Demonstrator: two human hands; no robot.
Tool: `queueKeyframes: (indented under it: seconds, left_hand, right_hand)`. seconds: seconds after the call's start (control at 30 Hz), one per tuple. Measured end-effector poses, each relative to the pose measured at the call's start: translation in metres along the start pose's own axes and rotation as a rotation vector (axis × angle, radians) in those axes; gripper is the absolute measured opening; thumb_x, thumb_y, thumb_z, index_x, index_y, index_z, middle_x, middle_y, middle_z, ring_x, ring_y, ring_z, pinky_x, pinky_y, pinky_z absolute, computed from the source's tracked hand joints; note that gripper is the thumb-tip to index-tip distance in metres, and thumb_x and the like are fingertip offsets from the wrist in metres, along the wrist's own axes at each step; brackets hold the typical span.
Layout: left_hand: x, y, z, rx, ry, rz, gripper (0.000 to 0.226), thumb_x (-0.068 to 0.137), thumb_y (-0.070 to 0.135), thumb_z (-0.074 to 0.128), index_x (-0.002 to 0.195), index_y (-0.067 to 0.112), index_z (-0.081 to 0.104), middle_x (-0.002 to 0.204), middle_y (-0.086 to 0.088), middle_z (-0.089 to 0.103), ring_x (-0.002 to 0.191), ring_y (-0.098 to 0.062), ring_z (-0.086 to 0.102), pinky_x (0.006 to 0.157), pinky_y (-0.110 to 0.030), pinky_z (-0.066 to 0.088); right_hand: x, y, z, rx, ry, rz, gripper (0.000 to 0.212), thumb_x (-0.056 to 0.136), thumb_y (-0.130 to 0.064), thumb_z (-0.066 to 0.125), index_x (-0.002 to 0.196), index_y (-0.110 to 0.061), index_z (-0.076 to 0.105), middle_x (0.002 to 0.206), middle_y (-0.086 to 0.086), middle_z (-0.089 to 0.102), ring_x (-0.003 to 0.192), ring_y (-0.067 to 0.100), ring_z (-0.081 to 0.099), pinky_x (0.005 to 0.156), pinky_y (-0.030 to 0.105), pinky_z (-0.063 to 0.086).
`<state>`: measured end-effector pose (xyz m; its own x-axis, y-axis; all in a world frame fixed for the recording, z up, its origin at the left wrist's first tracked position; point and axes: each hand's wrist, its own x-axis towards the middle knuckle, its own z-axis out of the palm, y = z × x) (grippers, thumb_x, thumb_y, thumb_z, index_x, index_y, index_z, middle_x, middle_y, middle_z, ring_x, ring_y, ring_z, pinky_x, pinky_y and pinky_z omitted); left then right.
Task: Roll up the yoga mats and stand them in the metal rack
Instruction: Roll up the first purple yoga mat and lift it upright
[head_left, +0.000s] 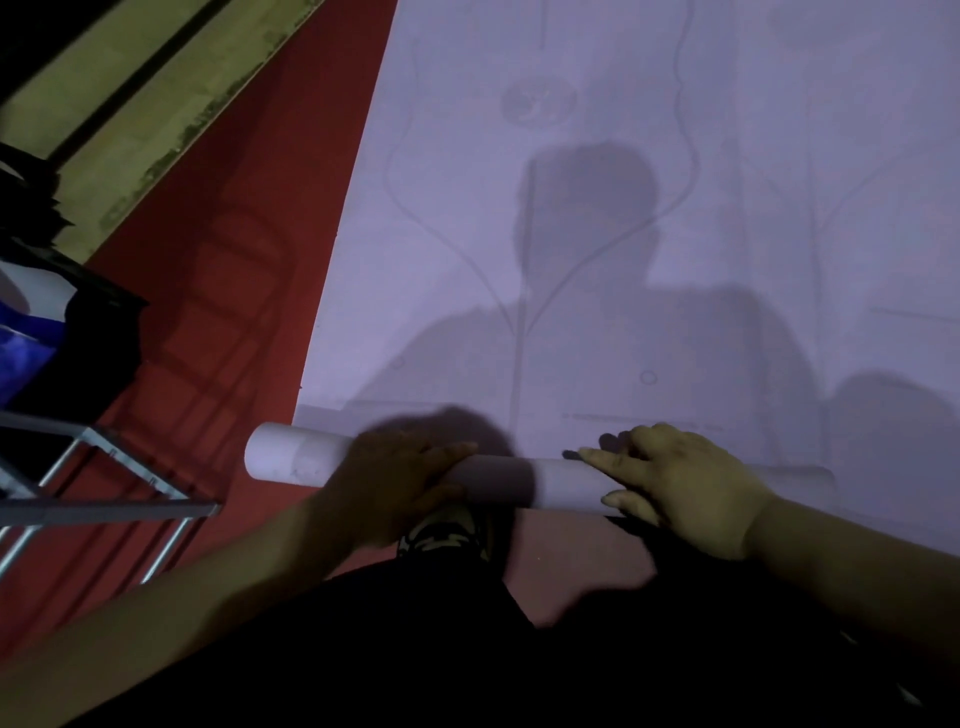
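Observation:
A pale lilac yoga mat (623, 208) lies flat on the red floor and stretches away from me. Its near end is wound into a thin roll (301, 460) that lies across in front of my knees. My left hand (400, 483) presses flat on the roll left of centre, fingers straight. My right hand (680, 483) lies on the roll further right, fingers extended over its top and thumb at its near side. The metal rack (104, 499) stands at the lower left, a grey frame of bars.
Red floor (234, 286) runs along the mat's left edge, with a yellowish strip (130, 119) beyond it. Dark bags and a blue-and-white item (31, 332) sit at the left edge behind the rack. My shoe (447, 535) is just behind the roll.

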<state>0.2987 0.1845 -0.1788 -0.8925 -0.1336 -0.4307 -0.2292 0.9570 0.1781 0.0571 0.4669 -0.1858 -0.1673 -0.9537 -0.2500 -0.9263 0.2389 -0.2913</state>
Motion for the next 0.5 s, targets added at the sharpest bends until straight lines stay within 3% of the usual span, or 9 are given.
queueKeyframes:
  seconds: [0.13,0.27,0.33,0.4,0.5]
  left_hand:
    - [0.012,-0.009,-0.006,-0.055,-0.103,-0.019,0.077,0.087,0.084,0.001,0.155,0.053,0.024,0.152,0.008,0.050,0.144,-0.019,0.040,0.116,-0.040,0.033]
    - [0.015,-0.004,-0.013,-0.133,-0.237,-0.114,0.067,0.092,0.077,0.021,0.155,0.055,0.022,0.143,0.003,0.044,0.136,-0.021,0.038,0.111,-0.041,0.031]
    - [0.013,0.002,-0.013,-0.100,-0.155,-0.150,0.064,0.095,0.073,0.026,0.155,0.053,0.027,0.132,0.001,0.046,0.125,-0.023,0.043,0.105,-0.041,0.034]
    - [0.006,0.011,-0.008,-0.059,0.058,-0.187,0.066,0.092,0.072,0.028,0.151,0.047,0.042,0.123,0.000,0.060,0.116,-0.025,0.054,0.098,-0.041,0.037]
    - [-0.003,0.015,0.011,-0.006,0.192,-0.194,0.065,0.093,0.070,0.035,0.149,0.039,0.049,0.119,0.002,0.068,0.113,-0.026,0.061,0.100,-0.046,0.035]
  right_hand:
    - [-0.006,-0.007,-0.002,-0.039,0.149,-0.042,0.054,0.098,-0.063,0.043,0.145,-0.040,0.054,0.107,0.001,0.057,0.083,0.027,0.058,0.069,0.039,0.054]
    - [-0.006,0.002,0.010,0.051,0.060,-0.006,0.057,0.093,-0.070,0.045,0.144,-0.044,0.054,0.100,-0.001,0.054,0.084,0.025,0.058,0.070,0.039,0.055]
    - [-0.002,0.006,0.011,0.087,-0.005,0.031,0.058,0.094,-0.073,0.040,0.146,-0.048,0.048,0.100,-0.004,0.051,0.089,0.023,0.058,0.077,0.038,0.055]
    - [0.003,0.011,0.008,0.124,-0.092,0.069,0.061,0.093,-0.077,0.035,0.150,-0.054,0.038,0.102,-0.008,0.045,0.098,0.020,0.056,0.090,0.038,0.051]
    - [0.009,0.016,0.005,0.140,-0.182,0.097,0.064,0.090,-0.080,0.027,0.151,-0.061,0.028,0.103,-0.011,0.039,0.106,0.017,0.054,0.098,0.034,0.045]
